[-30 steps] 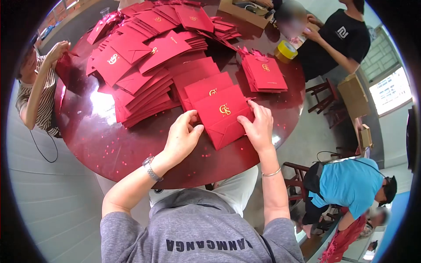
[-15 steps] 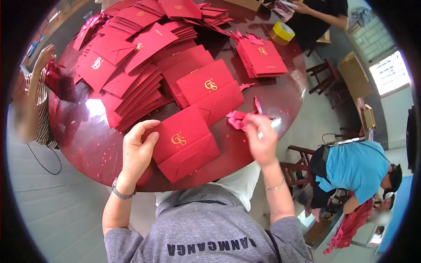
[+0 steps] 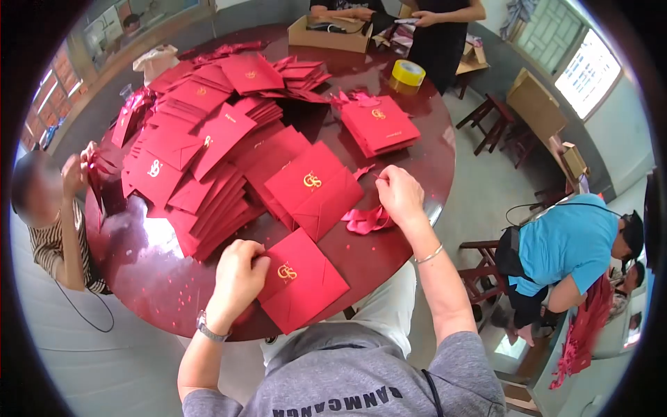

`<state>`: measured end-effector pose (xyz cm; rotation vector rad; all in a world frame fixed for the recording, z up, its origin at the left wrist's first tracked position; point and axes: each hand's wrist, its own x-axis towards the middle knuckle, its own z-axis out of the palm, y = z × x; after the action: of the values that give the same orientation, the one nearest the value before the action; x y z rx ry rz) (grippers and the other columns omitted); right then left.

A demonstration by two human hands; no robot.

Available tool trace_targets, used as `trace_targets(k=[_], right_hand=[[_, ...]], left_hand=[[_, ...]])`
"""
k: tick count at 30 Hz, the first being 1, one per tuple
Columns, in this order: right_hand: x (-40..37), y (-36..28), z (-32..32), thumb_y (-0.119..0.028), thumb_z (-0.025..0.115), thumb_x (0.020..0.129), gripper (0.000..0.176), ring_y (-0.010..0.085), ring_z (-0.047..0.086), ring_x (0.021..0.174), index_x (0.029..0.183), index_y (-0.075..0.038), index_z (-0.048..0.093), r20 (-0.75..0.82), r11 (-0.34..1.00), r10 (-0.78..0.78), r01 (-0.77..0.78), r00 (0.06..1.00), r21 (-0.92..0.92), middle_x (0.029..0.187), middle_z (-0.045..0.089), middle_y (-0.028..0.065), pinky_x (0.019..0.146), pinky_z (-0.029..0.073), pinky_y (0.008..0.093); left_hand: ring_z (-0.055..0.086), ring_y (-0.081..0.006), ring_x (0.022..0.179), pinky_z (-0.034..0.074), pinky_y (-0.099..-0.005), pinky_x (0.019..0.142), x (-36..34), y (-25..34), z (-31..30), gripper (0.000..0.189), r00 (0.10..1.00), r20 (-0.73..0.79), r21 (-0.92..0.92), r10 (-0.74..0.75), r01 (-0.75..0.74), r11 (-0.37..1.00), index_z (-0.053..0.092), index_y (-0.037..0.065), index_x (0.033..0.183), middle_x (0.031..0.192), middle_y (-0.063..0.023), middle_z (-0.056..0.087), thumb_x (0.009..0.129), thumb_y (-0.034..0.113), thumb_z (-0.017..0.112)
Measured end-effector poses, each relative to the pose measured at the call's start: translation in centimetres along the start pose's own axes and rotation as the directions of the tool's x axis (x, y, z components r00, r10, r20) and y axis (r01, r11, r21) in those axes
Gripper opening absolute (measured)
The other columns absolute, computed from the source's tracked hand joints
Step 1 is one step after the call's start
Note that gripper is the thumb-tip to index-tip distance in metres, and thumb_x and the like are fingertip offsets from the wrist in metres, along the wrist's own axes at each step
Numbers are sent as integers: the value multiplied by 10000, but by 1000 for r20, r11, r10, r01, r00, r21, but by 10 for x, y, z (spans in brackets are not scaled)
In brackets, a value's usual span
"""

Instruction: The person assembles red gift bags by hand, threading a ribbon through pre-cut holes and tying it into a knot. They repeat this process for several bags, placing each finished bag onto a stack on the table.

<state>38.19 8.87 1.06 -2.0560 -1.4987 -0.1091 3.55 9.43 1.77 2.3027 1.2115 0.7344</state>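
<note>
A red paper gift bag with a gold emblem lies flat at the table's near edge. My left hand is closed on its left edge, the fingertips partly hidden. Further right, my right hand is raised in a pinch; what sits between its fingertips is too small to make out. Just below that hand, a bunch of pink ribbon rests on the table. Another red bag with the same emblem lies beyond, on top of a row of bags.
A large heap of red bags covers the left of the round table. A bag stack, yellow tape roll and cardboard box stand farther back. Co-workers sit left and right; others stand behind.
My view has tilted up, showing more of the room. My right hand has moved from over the pink ribbon to just beyond it. My left hand stays at the bag's left edge, fingers more curled.
</note>
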Motion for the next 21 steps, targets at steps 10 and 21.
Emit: trace_targets(k=[10, 21], right_hand=[[-82, -60, -28, -19, 724, 783, 134, 223, 642, 687, 889, -45, 645, -271, 774, -379, 464, 885, 430, 810, 672, 96, 616, 504, 309], [-105, -85, 3, -64, 757, 727, 190, 270, 622, 714, 875, -64, 638, -97, 687, -609, 585, 787, 431, 816, 652, 82, 628, 493, 372]], left_hand=[[591, -344, 948, 482, -415, 820, 19, 24, 12, 346, 993, 117, 143, -25, 8, 990, 628, 1, 906, 942, -167, 622, 665, 175, 806], [639, -319, 798, 510, -387, 721, 38, 1, 17, 282, 959, 280, -255, -55, 129, 958, 606, -2, 916, 819, -185, 635, 685, 115, 717]])
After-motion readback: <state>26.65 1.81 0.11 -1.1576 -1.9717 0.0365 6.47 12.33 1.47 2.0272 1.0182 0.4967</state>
